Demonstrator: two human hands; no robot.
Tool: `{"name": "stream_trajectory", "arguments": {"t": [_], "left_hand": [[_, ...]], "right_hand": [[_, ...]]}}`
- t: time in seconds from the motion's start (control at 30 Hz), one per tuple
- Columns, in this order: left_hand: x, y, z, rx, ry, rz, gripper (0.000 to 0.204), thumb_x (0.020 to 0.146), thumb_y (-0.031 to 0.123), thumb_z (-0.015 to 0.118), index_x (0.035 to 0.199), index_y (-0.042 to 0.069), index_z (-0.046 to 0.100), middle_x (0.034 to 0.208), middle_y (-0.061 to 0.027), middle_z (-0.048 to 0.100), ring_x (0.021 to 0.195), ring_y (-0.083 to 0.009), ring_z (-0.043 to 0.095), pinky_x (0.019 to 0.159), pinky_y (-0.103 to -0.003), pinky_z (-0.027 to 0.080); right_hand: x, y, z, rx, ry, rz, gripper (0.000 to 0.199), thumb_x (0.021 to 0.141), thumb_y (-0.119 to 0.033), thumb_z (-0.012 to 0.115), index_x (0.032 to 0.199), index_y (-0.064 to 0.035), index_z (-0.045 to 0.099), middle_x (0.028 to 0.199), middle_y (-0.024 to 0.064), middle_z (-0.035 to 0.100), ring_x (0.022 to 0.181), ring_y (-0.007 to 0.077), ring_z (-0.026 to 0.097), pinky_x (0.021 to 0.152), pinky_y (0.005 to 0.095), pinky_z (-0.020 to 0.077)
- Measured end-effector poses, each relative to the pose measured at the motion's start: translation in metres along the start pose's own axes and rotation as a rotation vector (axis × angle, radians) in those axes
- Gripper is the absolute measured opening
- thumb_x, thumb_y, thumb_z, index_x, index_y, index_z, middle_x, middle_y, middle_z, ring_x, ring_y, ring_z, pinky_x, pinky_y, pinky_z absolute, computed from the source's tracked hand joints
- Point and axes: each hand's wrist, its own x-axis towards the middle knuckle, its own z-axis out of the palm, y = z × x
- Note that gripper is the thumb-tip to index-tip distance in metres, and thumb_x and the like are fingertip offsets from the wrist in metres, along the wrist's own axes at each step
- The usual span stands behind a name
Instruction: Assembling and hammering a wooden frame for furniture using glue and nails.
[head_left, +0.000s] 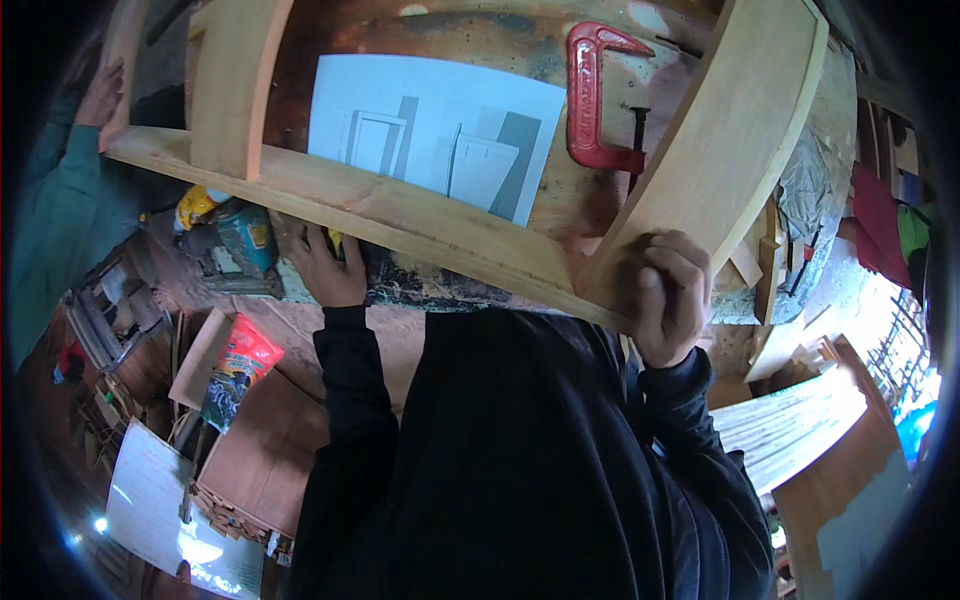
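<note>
Right hand [665, 290] is clenched over the near corner of the wooden frame [400, 215], right where the angled side rail [720, 150] meets the long front rail [330, 195]; it looks like a grip that pins the joint together. Left hand [330, 265] sits further along, fingers tucked under that front rail against the dark edge of the bench [420, 285], with something yellow just showing at the fingertips. Whether it actually grips anything there, I cannot tell.

The frame lies flat on the bench, spanning most of it, a second upright rail [235, 80] at its left end. Inside the frame's opening lies a white drawing sheet [430, 125], kept in plain sight, probably for reference. A red C-clamp [600, 95] rests just beside the right rail, close by but not biting onto anything I can see.

At the far left another person's hand [100, 95], green sleeve, holds the frame's far end. Below the bench edge: a teal power tool [235, 235], a red bag [240, 365], stacked boards [800, 420] to the right. Room is tight on both sides, and the front rail sits near the bench edge.
</note>
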Motion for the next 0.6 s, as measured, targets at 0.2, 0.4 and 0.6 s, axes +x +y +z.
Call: {"name": "stream_trajectory", "arguments": {"t": [0.2, 0.4, 0.6], "left_hand": [[0.004, 0.003, -0.004, -0.084, 0.01, -0.026, 0.052, 0.083, 0.02, 0.066, 0.128, -0.001, 0.052, 0.122, -0.0255, 0.05, 0.108, -0.0458, 0.048, 0.092, -0.051, 0.039], [0.005, 0.003, -0.003, -0.104, -0.004, -0.042, 0.051, 0.085, 0.025, 0.066, 0.128, 0.001, 0.053, 0.123, -0.0248, 0.05, 0.108, -0.0447, 0.049, 0.092, -0.051, 0.04], [0.004, 0.003, -0.003, -0.136, -0.026, -0.065, 0.051, 0.088, 0.03, 0.065, 0.129, 0.002, 0.052, 0.123, -0.0238, 0.051, 0.107, -0.0437, 0.049, 0.091, -0.051, 0.04]], "right_hand": [[-0.002, 0.004, 0.011, -0.178, -0.018, -0.053, 0.02, 0.08, 0.003, 0.063, 0.1, 0.0012, 0.063, 0.103, 0.0172, 0.061, 0.099, 0.0324, 0.059, 0.088, 0.0409, 0.0477], [-0.005, 0.002, 0.015, -0.302, -0.003, -0.036, 0.02, 0.08, 0.003, 0.063, 0.099, -0.0007, 0.064, 0.102, 0.0147, 0.06, 0.099, 0.0305, 0.058, 0.088, 0.0395, 0.0475], [-0.004, 0.002, 0.017, -0.337, 0.0, -0.037, 0.021, 0.079, 0.001, 0.066, 0.1, -0.0018, 0.065, 0.103, 0.014, 0.058, 0.099, 0.0297, 0.058, 0.088, 0.0396, 0.0473]]}}
